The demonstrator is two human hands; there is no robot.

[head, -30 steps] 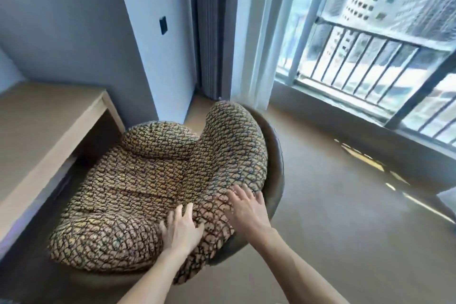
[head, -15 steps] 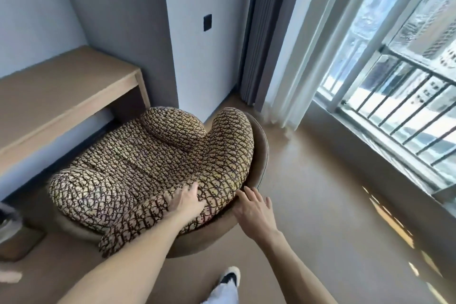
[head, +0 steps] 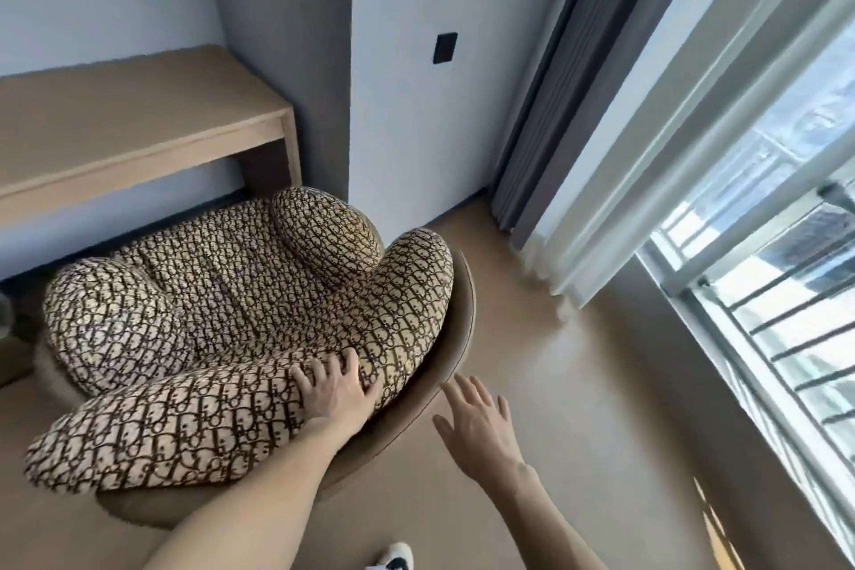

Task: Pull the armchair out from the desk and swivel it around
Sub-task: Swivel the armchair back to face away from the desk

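Observation:
The armchair is a round tan shell with puffy brown-and-cream patterned cushions. It stands on the floor in front of the light wooden desk, its seat facing the desk. My left hand lies on the top of the padded backrest, fingers curled over the cushion. To its right, my right hand hovers just off the shell's rim, fingers spread, holding nothing.
A wall corner with a black switch plate rises behind the chair. Grey and white curtains hang to the right, beside a floor-length window with railings. Tan floor spreads to the right. My shoe shows at the bottom.
The chair has come away from the desk and turned. My right hand has lifted off the backrest and now hovers beside the rim. My left hand stays on the cushion.

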